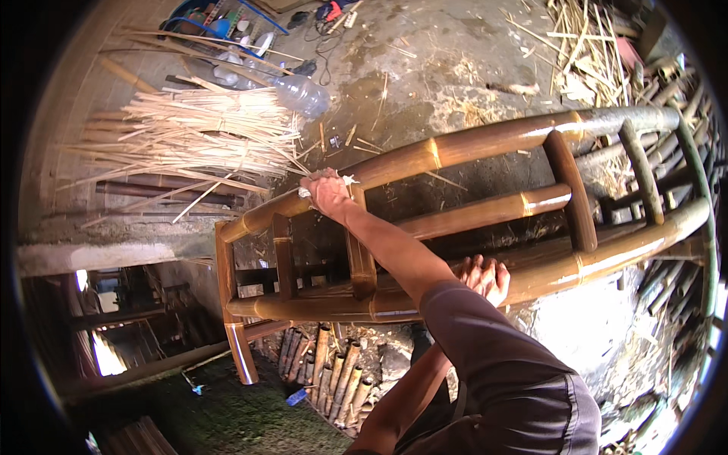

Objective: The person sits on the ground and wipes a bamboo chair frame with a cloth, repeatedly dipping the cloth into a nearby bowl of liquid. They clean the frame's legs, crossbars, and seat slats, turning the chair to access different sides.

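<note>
A long bamboo frame (485, 152), brown and glossy over most of its length and green at the right end, lies across the view. My right arm reaches over my left to its far rail. There my right hand (327, 192) is closed on a crumpled white cloth (305, 192), pressed against the rail near a short crosspiece (359, 250). Most of the cloth is hidden under the fingers. My left hand (484, 279) holds the near rail (546, 279), its fingers curled over the top; my right arm hides part of it.
Thin split bamboo strips (205, 129) lie piled at the far left, beside a large clear plastic bottle (302, 95) and a blue-rimmed basket (262, 17). Cut bamboo tubes (334, 379) lie below the frame. More poles (667, 280) are stacked at the right, with loose strips (584, 45) behind.
</note>
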The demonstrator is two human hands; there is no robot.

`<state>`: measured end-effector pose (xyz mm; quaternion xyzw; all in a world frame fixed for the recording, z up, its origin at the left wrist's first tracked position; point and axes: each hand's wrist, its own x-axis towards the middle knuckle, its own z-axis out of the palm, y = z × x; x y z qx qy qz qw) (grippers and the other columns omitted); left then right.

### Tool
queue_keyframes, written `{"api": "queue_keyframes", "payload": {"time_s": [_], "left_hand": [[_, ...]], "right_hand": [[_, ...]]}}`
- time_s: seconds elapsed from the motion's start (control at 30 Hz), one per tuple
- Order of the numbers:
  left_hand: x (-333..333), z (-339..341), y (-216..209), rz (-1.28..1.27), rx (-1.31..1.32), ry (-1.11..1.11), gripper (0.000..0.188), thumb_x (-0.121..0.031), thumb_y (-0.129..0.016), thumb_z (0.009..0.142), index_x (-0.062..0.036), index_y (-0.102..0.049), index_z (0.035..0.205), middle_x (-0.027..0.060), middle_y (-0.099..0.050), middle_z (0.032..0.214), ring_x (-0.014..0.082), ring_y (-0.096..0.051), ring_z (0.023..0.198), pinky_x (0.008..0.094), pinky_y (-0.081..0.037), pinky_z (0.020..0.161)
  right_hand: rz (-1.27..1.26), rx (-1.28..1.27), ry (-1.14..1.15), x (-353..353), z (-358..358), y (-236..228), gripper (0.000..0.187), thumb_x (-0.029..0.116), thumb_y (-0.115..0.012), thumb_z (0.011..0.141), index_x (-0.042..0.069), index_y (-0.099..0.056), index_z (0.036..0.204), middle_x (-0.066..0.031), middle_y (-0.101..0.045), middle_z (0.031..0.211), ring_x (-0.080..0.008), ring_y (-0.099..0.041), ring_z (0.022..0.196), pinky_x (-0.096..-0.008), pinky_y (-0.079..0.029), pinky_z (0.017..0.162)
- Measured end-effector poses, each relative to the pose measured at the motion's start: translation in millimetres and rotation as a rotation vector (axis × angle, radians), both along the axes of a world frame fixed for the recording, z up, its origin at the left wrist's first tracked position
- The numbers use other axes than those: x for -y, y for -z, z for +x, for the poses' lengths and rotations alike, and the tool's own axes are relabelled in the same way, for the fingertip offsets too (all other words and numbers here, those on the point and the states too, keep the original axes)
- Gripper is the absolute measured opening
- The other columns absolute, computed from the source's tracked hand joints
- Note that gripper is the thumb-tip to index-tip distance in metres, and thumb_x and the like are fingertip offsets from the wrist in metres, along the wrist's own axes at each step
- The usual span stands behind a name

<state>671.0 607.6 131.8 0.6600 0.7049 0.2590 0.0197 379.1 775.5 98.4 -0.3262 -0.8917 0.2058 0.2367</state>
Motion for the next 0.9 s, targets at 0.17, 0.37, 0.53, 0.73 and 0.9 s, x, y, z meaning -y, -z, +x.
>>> {"api": "queue_keyframes", "payload": {"time_s": [0.17, 0.37, 0.53, 0.73, 0.9], "left_hand": [[12, -27, -21, -0.086, -0.058, 0.183, 0.029, -0.03, -0.057, 0.085, -0.0045, -0.061, 0.099, 0.0135, -0.063, 0.089, 0.0313, -0.062, 0.087, 0.043, -0.051, 0.071], [-3, -4, -10, -0.04, -0.068, 0.017, 0.021, -0.028, -0.056, 0.084, -0.0107, -0.064, 0.075, 0.0098, -0.064, 0.081, 0.0272, -0.064, 0.079, 0.0405, -0.051, 0.071], [-12, -8, -29, -0.29, -0.035, 0.094, 0.023, -0.023, -0.053, 0.085, -0.0072, -0.064, 0.073, 0.0115, -0.064, 0.077, 0.0303, -0.063, 0.077, 0.0441, -0.052, 0.069], [-1, -17, -30, -0.38, -0.096, 0.064, 0.033, -0.027, -0.044, 0.091, -0.0067, -0.067, 0.077, 0.0119, -0.065, 0.082, 0.0327, -0.063, 0.083, 0.0455, -0.052, 0.075], [-10, -5, -26, -0.368, -0.198, 0.139, 0.033, -0.027, -0.045, 0.09, -0.0071, -0.066, 0.075, 0.0119, -0.066, 0.084, 0.0332, -0.064, 0.082, 0.047, -0.053, 0.072]], "right_hand": [[-0.225, -0.01, 0.029, -59, 124, 9, 0.02, 0.024, -0.049, 0.094, 0.013, -0.065, 0.098, -0.0147, -0.068, 0.088, -0.0312, -0.066, 0.079, -0.0456, -0.052, 0.072], [0.162, 0.384, 0.596, -230, 477, 68, 0.031, 0.031, -0.061, 0.087, 0.007, -0.064, 0.105, -0.015, -0.068, 0.082, -0.0287, -0.068, 0.076, -0.0443, -0.053, 0.072], [0.588, 0.491, 0.728, -155, 535, 63, 0.042, 0.029, -0.056, 0.091, 0.005, -0.055, 0.125, -0.0164, -0.064, 0.096, -0.03, -0.063, 0.083, -0.0363, -0.052, 0.077], [-0.309, 0.204, 0.759, 10, 553, -16, 0.043, 0.033, -0.064, 0.085, 0.009, -0.061, 0.119, -0.0208, -0.068, 0.097, -0.0368, -0.067, 0.088, -0.0442, -0.054, 0.075], [-0.051, 0.042, 0.886, 11, 552, -21, 0.03, 0.031, -0.065, 0.085, 0.006, -0.06, 0.1, -0.0187, -0.066, 0.076, -0.0405, -0.064, 0.072, -0.0478, -0.052, 0.062]]}}
